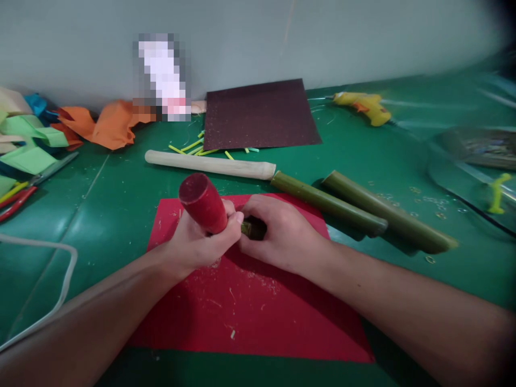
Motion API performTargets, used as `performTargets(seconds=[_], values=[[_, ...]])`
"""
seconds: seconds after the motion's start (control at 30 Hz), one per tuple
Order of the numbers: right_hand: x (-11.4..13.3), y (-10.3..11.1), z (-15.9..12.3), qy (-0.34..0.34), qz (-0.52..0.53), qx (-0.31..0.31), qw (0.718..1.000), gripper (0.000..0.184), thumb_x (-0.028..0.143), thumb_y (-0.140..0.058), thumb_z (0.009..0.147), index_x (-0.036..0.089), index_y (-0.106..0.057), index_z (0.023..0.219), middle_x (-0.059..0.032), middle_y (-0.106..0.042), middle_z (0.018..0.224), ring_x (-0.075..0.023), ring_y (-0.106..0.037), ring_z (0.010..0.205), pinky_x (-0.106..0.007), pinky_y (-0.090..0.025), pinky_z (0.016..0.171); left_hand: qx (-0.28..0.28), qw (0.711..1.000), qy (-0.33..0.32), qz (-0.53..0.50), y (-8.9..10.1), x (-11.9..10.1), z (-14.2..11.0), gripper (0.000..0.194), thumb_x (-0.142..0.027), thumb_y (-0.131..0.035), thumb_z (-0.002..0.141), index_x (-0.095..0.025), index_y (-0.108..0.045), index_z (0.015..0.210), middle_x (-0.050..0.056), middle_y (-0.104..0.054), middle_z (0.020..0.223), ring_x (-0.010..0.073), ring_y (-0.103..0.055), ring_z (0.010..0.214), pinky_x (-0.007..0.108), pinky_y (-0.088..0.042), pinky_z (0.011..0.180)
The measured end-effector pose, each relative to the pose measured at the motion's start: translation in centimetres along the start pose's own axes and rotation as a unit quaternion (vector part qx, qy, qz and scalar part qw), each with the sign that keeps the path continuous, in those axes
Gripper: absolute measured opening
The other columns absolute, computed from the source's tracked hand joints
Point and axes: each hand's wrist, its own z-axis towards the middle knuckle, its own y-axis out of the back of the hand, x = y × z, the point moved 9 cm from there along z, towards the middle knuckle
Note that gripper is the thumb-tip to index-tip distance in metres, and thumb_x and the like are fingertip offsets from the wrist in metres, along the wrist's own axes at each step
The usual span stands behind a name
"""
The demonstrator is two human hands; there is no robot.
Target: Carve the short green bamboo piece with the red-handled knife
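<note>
My left hand (203, 236) is wrapped around a red cylinder (203, 204) that tilts up toward me, its darker round end showing. My right hand (282, 231) curls its fingers around a short piece of green bamboo (255, 228), most of it hidden. The left thumb tip comes close to the bamboo's near end; whether they touch I cannot tell. Both hands are above a red sheet (250, 306) scattered with fine shavings. Beyond them lies a pale peeled stick (209, 164). Beside its right end rest two green bamboo lengths, one nearer (326, 201) and one farther right (387, 212).
A dark brown sheet (260, 115) lies at the back near yellow strips (197, 149). A yellow glue gun (363, 106) is at back right, near a plastic bag (467, 166). Red-handled scissors (18, 203), green cloth (30, 156), orange cloth (108, 124) and a white cable (68, 274) occupy the left.
</note>
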Motion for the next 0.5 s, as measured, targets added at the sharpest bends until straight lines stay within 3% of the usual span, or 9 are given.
performTargets(seconds=[0.23,0.33,0.5], values=[[0.0,0.0,-0.2,-0.005,-0.016,-0.002,1.000,0.010,0.025,-0.061,0.078,0.016,-0.065,0.080,-0.0036,-0.063,0.078,-0.0144,-0.054,0.071,-0.028,-0.039,0.065,-0.102,0.993,0.057,-0.006,1.2,0.2,0.0,0.023,-0.023,-0.065,0.081,-0.020,-0.054,0.061,-0.003,-0.055,0.058,0.0102,-0.052,0.054,0.023,-0.049,0.055],[-0.1,-0.1,-0.2,-0.017,-0.025,0.001,1.000,0.013,0.026,-0.062,0.077,0.016,-0.067,0.083,-0.0052,-0.067,0.082,-0.0160,-0.057,0.074,-0.028,-0.041,0.067,-0.113,0.989,0.088,-0.025,1.7,0.4,0.3,0.024,-0.024,-0.063,0.083,-0.020,-0.056,0.061,-0.004,-0.053,0.055,0.0099,-0.049,0.053,0.023,-0.048,0.055],[-0.2,0.1,-0.4,-0.027,-0.017,-0.014,0.999,0.017,0.026,-0.063,0.076,0.016,-0.068,0.089,-0.0045,-0.067,0.082,-0.0149,-0.056,0.071,-0.028,-0.039,0.064,-0.076,0.993,0.085,-0.024,1.5,0.1,0.6,0.034,-0.022,-0.057,0.083,-0.020,-0.047,0.051,-0.004,-0.040,0.047,0.0087,-0.036,0.044,0.023,-0.039,0.047]])
